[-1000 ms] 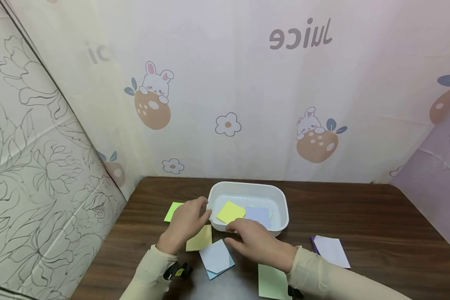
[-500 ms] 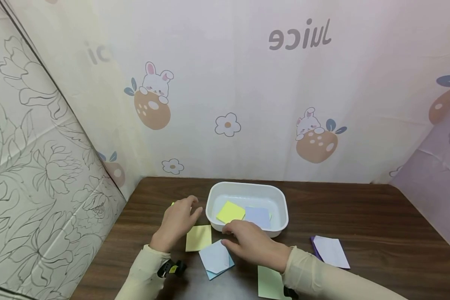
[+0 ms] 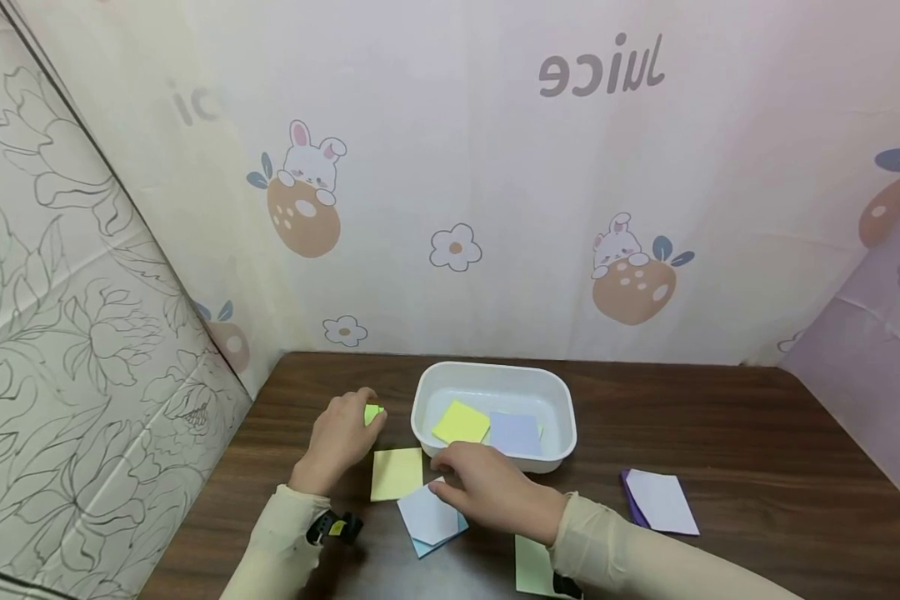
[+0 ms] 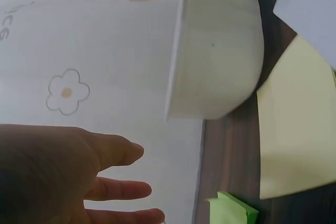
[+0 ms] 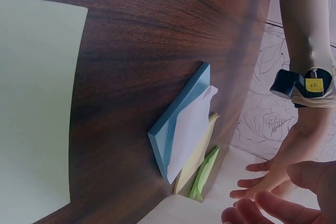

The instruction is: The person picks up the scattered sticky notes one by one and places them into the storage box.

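In the head view my left hand (image 3: 340, 437) hovers over a bright green sticky-note pad (image 3: 372, 413), partly covering it. Its fingers look relaxed in the left wrist view, where the green pad (image 4: 228, 211) lies apart from them. My right hand (image 3: 495, 492), loosely bent and holding nothing, is just in front of a white plastic tub (image 3: 495, 371). Below its thumb lies a blue pad (image 5: 176, 111) topped by a whitish sheet (image 3: 429, 512). A pale yellow pad (image 3: 397, 475) sits between the hands. Inside the tub are a yellow note (image 3: 461, 423) and a lavender note (image 3: 515, 433).
A pale green note (image 3: 534, 567) lies partly under my right forearm. Farther right, a white sheet (image 3: 663, 502) rests over a purple pad (image 3: 636, 506). The dark wooden table (image 3: 757, 450) ends against a printed curtain (image 3: 525, 183).
My left hand has moved left, away from the tub's rim to the green pad. The right hand has shifted slightly left and toward me. Tub and notes stay put.
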`<move>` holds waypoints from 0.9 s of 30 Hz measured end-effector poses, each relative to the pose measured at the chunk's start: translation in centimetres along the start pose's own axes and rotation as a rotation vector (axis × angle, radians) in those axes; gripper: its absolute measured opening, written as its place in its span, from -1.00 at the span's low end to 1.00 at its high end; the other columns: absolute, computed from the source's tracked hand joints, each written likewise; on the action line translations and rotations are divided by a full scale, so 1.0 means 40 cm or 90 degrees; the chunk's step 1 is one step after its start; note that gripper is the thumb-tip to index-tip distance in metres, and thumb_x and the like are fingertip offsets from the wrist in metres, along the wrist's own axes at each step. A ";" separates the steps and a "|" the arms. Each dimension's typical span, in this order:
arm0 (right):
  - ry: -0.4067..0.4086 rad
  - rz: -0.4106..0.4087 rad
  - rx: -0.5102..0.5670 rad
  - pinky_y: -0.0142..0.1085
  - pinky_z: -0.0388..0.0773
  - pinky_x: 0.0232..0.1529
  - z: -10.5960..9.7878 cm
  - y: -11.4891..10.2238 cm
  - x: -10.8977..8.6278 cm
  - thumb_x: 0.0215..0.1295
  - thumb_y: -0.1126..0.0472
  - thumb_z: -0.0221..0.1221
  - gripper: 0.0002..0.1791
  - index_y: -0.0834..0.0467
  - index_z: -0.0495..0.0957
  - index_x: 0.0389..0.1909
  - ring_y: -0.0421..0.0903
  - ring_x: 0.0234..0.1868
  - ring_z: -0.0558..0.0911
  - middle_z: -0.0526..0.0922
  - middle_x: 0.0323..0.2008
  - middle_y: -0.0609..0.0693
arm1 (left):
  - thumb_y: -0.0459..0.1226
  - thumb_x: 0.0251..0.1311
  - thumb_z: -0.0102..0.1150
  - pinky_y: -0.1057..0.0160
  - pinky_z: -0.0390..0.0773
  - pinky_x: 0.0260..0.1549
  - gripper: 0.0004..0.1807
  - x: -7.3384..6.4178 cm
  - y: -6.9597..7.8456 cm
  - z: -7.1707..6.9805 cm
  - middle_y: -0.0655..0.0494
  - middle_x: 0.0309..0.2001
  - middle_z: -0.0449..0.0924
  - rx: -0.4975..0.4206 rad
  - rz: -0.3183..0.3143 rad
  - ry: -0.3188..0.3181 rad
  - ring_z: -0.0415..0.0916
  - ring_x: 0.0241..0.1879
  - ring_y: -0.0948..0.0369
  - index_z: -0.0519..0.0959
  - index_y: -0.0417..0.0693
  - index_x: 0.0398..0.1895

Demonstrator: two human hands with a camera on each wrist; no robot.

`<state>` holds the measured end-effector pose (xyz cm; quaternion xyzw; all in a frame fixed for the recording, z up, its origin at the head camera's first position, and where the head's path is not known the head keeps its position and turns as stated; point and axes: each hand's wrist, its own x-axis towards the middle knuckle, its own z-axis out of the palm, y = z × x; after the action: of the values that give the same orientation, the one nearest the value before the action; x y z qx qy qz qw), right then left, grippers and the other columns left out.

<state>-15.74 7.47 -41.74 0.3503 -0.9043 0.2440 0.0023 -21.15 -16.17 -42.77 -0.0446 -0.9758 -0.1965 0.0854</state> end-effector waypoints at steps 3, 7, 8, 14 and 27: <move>-0.002 -0.002 0.001 -0.27 0.60 -0.12 0.004 -0.002 0.004 0.36 0.11 0.26 -0.77 0.17 0.68 -0.12 -0.12 -0.16 0.68 0.74 -0.21 -0.01 | -0.10 0.33 0.25 -0.12 0.63 -0.16 -0.56 0.004 -0.013 0.003 -0.21 0.04 0.67 0.013 -0.014 -0.012 0.60 0.02 -0.15 0.58 -0.20 0.13; -0.015 0.001 -0.003 -0.29 0.59 -0.12 0.010 -0.001 0.008 0.36 0.09 0.26 -0.78 0.15 0.68 -0.12 -0.15 -0.17 0.67 0.75 -0.21 -0.03 | -0.09 0.33 0.23 -0.16 0.60 -0.13 -0.51 0.009 -0.028 0.006 -0.26 0.11 0.61 0.031 -0.030 -0.026 0.55 0.08 -0.20 0.54 -0.21 0.20; -0.020 0.002 -0.003 -0.29 0.59 -0.12 0.012 -0.002 0.009 0.36 0.09 0.26 -0.78 0.14 0.68 -0.12 -0.17 -0.17 0.67 0.75 -0.20 -0.03 | -0.09 0.33 0.23 -0.17 0.60 -0.13 -0.50 0.009 -0.032 0.007 -0.27 0.12 0.60 0.037 -0.033 -0.030 0.54 0.09 -0.21 0.53 -0.21 0.21; -0.042 0.013 -0.002 -0.30 0.60 -0.10 0.026 -0.006 0.017 0.37 0.07 0.25 -0.77 0.13 0.68 -0.11 -0.21 -0.13 0.68 0.76 -0.18 -0.06 | -0.10 0.33 0.24 -0.20 0.57 -0.12 -0.45 0.013 -0.055 0.015 -0.31 0.16 0.55 0.054 -0.051 -0.050 0.50 0.12 -0.25 0.46 -0.23 0.27; -0.054 -0.015 -0.038 -0.29 0.62 -0.03 0.045 -0.012 0.025 0.34 0.06 0.29 -0.71 0.17 0.69 -0.08 -0.20 -0.06 0.69 0.76 -0.15 -0.06 | -0.05 0.26 0.33 -0.22 0.59 -0.12 -0.24 0.037 -0.085 0.041 -0.39 0.10 0.55 0.084 -0.086 -0.115 0.57 0.01 -0.31 0.35 -0.34 0.37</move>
<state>-15.89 5.75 -42.96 0.3704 -0.9063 0.2021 -0.0226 -23.24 -18.56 -45.25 0.0094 -0.9911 -0.1320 -0.0138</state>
